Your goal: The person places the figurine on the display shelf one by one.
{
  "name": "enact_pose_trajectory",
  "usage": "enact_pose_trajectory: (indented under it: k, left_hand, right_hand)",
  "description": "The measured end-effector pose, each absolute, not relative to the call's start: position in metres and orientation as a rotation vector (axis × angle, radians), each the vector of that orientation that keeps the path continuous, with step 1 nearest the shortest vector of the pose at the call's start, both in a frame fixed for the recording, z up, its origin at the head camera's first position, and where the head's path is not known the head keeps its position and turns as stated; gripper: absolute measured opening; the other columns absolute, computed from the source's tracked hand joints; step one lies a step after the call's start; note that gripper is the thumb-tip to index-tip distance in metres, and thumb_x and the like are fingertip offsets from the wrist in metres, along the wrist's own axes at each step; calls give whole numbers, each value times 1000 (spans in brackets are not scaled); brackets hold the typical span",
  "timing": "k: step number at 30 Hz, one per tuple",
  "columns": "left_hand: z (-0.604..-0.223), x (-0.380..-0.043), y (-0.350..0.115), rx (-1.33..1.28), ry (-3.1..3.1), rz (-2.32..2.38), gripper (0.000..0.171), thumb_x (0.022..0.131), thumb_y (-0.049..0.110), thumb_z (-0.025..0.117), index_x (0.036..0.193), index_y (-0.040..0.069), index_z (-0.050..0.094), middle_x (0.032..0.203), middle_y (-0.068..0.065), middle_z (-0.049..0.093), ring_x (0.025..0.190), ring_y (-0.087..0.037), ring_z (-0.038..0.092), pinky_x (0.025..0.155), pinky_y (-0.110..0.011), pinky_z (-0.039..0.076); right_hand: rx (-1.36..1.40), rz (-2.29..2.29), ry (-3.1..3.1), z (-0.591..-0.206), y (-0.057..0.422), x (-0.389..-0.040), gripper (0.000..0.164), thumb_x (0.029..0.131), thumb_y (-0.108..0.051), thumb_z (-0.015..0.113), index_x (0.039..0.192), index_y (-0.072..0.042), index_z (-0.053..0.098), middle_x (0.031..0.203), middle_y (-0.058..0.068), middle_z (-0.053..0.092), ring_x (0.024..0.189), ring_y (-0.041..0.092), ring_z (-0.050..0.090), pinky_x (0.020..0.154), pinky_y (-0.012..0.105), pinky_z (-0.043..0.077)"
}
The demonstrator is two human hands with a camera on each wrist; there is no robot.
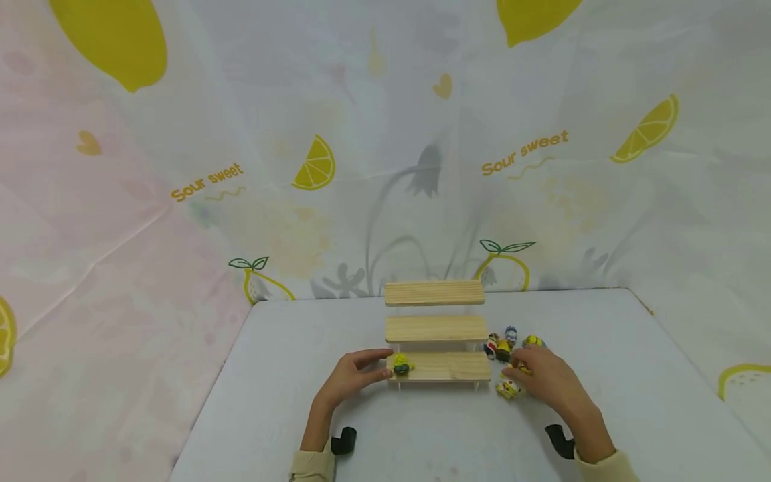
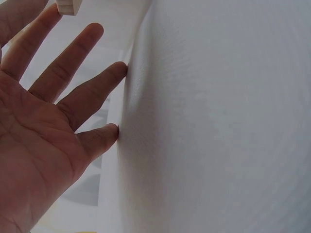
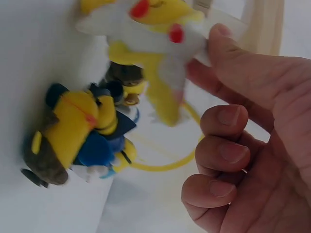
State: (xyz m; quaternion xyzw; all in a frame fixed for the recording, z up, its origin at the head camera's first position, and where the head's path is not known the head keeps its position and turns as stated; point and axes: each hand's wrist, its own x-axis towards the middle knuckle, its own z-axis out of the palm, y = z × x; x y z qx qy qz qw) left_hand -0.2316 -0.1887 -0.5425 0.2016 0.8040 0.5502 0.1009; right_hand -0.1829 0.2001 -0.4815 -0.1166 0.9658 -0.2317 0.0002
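A three-tier wooden display stand (image 1: pixel 442 367) stands on the white table. My left hand (image 1: pixel 355 371) is at the left end of its lowest tier, fingers spread and mostly straight. In the left wrist view, a fingertip meets the wooden tier's end (image 2: pixel 69 7). A small green and yellow figurine (image 1: pixel 401 365) stands on that tier near my left fingertips. To the right of the stand, my right hand (image 1: pixel 551 378) pinches a yellow and white toy figurine (image 3: pixel 163 34) with red cheeks between thumb and forefinger; its other fingers are curled.
Several small figurines (image 1: pixel 502 349) lie close together right of the stand, one yellow and blue figurine (image 1: pixel 533 341) just behind my right hand. Black bent pieces (image 1: pixel 345 442) show by both wrists. A lemon-printed cloth (image 1: pixel 391 167) hangs behind the table (image 1: pixel 446 432).
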Motion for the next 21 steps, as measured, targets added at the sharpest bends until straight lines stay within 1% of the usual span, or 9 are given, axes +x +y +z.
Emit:
enact_pose_trajectory:
  k: [3, 7, 11, 13, 17, 19, 21]
  left_hand:
    - [-542, -231, -189, 592, 2375, 1627, 49, 86, 32, 79, 130, 14, 66, 129, 8, 63, 130, -18, 50, 111, -45, 37]
    - [-542, -231, -189, 614, 2381, 1628, 48, 87, 31, 78, 130, 13, 66, 130, 4, 63, 130, -21, 51, 110, -47, 37]
    - [-542, -231, -188, 623, 2380, 1622, 49, 88, 31, 77, 131, 11, 65, 131, 2, 63, 130, -23, 51, 109, -49, 38]
    - [-541, -231, -188, 614, 2377, 1619, 50, 88, 31, 77, 131, 11, 65, 131, 3, 63, 130, -22, 50, 110, -49, 37]
    - [-541, -230, -188, 599, 2377, 1618, 50, 87, 31, 78, 131, 12, 65, 130, 6, 63, 130, -20, 50, 110, -47, 37]
    - [-541, -230, -188, 597, 2377, 1619, 49, 86, 31, 78, 131, 14, 66, 130, 7, 63, 130, -20, 50, 110, -47, 37]
    - [-542, -231, -188, 595, 2380, 1618, 49, 86, 32, 78, 130, 15, 66, 130, 7, 63, 130, -20, 50, 110, -47, 37]
  right_hand:
    - [-369, -775, 3029, -487, 198, -183, 17, 86, -32, 77, 79, -20, 67, 77, -6, 51, 67, 12, 43, 56, 30, 39]
    - [-379, -779, 3041, -491, 196, -182, 17, 86, -37, 76, 78, -23, 70, 74, -6, 47, 64, 12, 40, 55, 28, 37]
    - [-344, -759, 3027, -490, 198, -180, 21, 84, -42, 77, 84, -21, 72, 77, -5, 49, 66, 12, 42, 55, 29, 38]
    - [-317, -746, 3016, -489, 200, -179, 28, 80, -46, 80, 88, -20, 73, 79, -5, 51, 68, 13, 43, 56, 29, 40]
    - [-301, -716, 3012, -489, 203, -177, 46, 68, -52, 86, 95, -18, 73, 84, -3, 53, 73, 14, 44, 59, 31, 41]
    - [-291, -720, 3007, -490, 204, -175, 50, 64, -52, 88, 96, -17, 71, 85, -1, 52, 74, 16, 44, 60, 31, 41]
    - [-276, -726, 3000, -491, 204, -174, 50, 63, -51, 89, 95, -19, 70, 85, -2, 50, 75, 16, 43, 59, 31, 40]
